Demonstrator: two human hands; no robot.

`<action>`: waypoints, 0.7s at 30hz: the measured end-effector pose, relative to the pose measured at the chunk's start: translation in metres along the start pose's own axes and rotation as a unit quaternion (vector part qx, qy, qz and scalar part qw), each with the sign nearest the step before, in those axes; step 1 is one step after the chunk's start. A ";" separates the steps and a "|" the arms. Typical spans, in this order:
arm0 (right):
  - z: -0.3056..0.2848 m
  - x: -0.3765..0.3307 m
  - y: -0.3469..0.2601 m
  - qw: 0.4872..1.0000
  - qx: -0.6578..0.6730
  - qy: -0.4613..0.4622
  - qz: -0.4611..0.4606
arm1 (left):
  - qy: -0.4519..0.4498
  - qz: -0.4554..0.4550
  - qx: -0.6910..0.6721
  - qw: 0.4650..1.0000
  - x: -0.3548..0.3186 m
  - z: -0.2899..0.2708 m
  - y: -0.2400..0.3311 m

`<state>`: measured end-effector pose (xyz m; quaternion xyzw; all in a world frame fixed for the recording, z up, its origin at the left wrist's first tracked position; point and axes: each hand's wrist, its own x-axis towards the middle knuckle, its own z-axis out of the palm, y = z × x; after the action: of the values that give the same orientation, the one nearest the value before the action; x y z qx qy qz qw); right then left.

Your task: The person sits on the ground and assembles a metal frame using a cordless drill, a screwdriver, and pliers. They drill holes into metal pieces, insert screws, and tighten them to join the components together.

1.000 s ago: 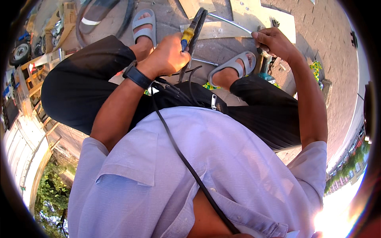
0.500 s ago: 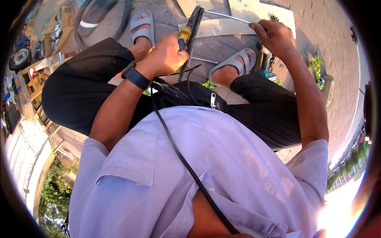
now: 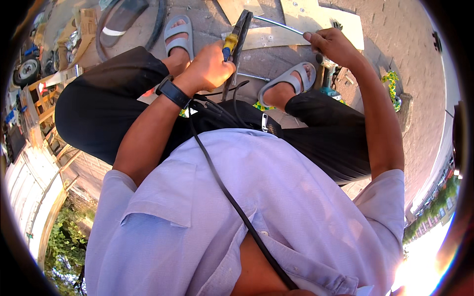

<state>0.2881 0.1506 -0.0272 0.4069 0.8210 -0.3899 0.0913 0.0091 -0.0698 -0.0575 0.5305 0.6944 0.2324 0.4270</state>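
Observation:
My left hand point(image 3: 207, 68) is closed around a pair of pliers with yellow and blue handles point(image 3: 229, 43). A dark, flat bar point(image 3: 240, 42) runs lengthwise beside the pliers, and my fingers are against it. From its upper end a thin metal rod point(image 3: 279, 23) slants right to my right hand point(image 3: 335, 46). My right thumb and fingers pinch the rod's far end, hiding its tip. Lower down, a second metal rod point(image 3: 254, 76) sticks out to the right of the bar. Whether either rod is fixed to the bar, I cannot tell.
Flat pale boards point(image 3: 326, 22) lie on the paving ahead. A teal-and-black power tool point(image 3: 328, 81) stands by my right sandal point(image 3: 291, 83). Black cables point(image 3: 217, 111) cross my lap. Black hoops point(image 3: 160, 24) lie ahead left, with a small wheel point(image 3: 25, 72) and wooden frames farther left.
My right hand has shifted slightly left and down, and the rod in it slants more steeply. My left hand keeps its hold on the pliers, nearly still.

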 end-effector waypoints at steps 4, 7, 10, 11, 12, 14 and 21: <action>0.002 -0.015 -0.021 0.983 -0.154 0.097 0.010 | -0.003 -0.034 0.023 0.999 -0.003 0.002 0.004; 0.019 -0.020 -0.015 0.949 -0.239 0.203 -0.042 | 0.005 -0.029 0.014 0.999 -0.002 0.003 0.003; 0.022 -0.021 -0.014 0.940 -0.256 0.218 -0.061 | 0.012 -0.011 0.005 1.000 -0.002 0.005 0.000; 0.021 -0.020 -0.015 0.943 -0.253 0.207 -0.056 | 0.010 -0.004 0.007 1.000 -0.001 0.003 0.004; 0.018 -0.018 -0.015 0.952 -0.242 0.183 -0.041 | 0.008 0.003 0.009 1.000 -0.001 0.002 0.006; 0.012 -0.016 -0.015 0.966 -0.219 0.135 -0.010 | 0.009 -0.004 0.023 1.000 -0.003 0.004 0.005; 0.001 -0.005 -0.009 0.994 -0.002 -0.047 0.096 | 0.008 0.021 0.004 1.000 -0.002 0.009 -0.003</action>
<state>0.2848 0.1442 -0.0205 0.4654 0.7736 -0.3963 0.1672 0.0153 -0.0739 -0.0643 0.5451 0.6873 0.2427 0.4142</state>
